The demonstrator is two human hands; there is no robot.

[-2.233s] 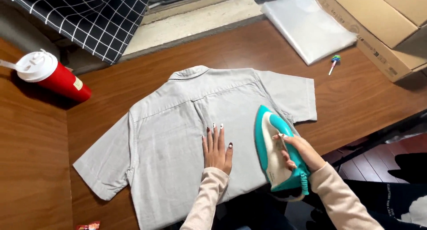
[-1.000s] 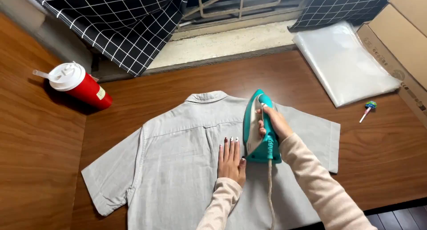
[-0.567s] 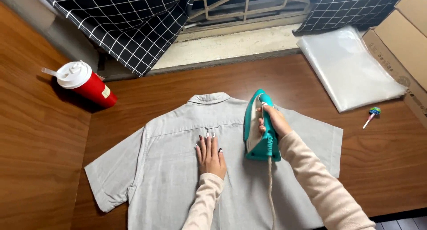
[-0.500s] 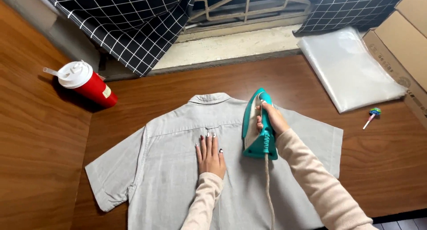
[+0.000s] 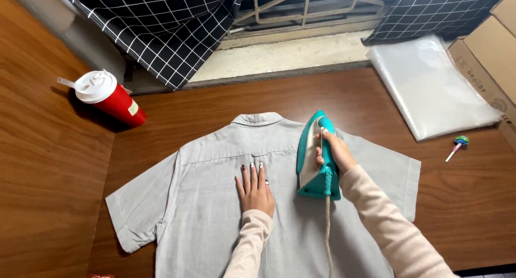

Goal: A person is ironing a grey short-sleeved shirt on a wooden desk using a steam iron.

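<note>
Surface: wooden counter (image 5: 226, 103), reddish-brown, grain running crosswise; a second panel of like wood (image 5: 43, 165) fills the left of the frame, meeting it at a seam.

Item 1: grey short-sleeved shirt (image 5: 204, 203), spread flat, back up, in the lower centre of the frame, collar toward the top and sleeves out to either side.

Item 2: teal and white iron (image 5: 314, 157), standing sole-down on the shirt right of centre, nose toward the collar; its braided cord (image 5: 327, 229) trails to the lower edge.

Item 3: left hand (image 5: 254, 186), laid flat and fully open, palm down on the shirt just left of the iron, holding nothing (nails painted).

Item 4: right hand (image 5: 334, 152), closed around the iron's handle, cream sleeve running to the lower right.

Item 5: red cup (image 5: 110, 98) with white lid and straw, upper left, well apart from the shirt.

Item 6: clear plastic bags (image 5: 435, 87), a flat stack, upper right; beside them a cardboard box (image 5: 492, 47) at the right edge.

Item 7: small wrapped lollipop (image 5: 456, 146), right of the shirt.

Room: black cloth with white grid lines (image 5: 156, 25) hangs along the top; a pale stone sill (image 5: 285, 55) and metal window bars (image 5: 306, 4) lie behind the counter.
</note>
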